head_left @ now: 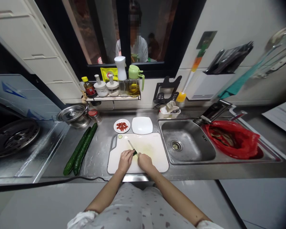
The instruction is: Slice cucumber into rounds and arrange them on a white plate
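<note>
My right hand (145,161) is wrapped round the handle of a kitchen knife (131,145), whose blade points up and left across the white cutting board (114,162). My left hand (125,159) rests on the board with its fingers bent together, just left of the blade. At its fingertips a small dark green piece of cucumber (134,153) shows beside the knife; the fingers cover part of it. One round cucumber slice (120,136) lies near the board's grey handle. Wet, pale green marks stain the board's middle.
Two whole cucumbers (82,151) lie left of the board. Behind it are a plate of chopped red pieces (121,126) and a white square plate (142,125). A steel sink (188,146) and a red plastic bag (248,146) sit right. A lidded pot (73,116) stands left.
</note>
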Demonstrator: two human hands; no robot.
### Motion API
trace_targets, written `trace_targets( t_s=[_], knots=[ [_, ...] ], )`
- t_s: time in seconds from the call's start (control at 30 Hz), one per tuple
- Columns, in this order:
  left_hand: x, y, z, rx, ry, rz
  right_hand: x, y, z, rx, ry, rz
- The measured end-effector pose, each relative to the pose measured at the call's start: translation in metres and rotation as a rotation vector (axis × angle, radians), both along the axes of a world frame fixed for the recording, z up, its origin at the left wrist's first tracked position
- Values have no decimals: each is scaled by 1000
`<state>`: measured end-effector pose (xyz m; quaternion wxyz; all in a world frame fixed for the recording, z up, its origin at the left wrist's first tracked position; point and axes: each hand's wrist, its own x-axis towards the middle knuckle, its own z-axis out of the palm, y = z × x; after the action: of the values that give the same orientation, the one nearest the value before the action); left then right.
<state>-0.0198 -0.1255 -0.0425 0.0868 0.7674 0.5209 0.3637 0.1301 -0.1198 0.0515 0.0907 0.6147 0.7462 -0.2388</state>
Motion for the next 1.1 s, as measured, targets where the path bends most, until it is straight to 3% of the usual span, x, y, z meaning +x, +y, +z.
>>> trace_targets(
  t_s=[0.37,0.87,1.1],
  knots=[
    [0,1,-4,6,-18,6,21,-24,-2,-62,-27,-21],
    [-1,1,-3,10,-9,-10,-9,13,2,-10,33,-29],
    [-1,2,-3,5,-9,-8,-11,16,2,-14,45,-36]
  ],
)
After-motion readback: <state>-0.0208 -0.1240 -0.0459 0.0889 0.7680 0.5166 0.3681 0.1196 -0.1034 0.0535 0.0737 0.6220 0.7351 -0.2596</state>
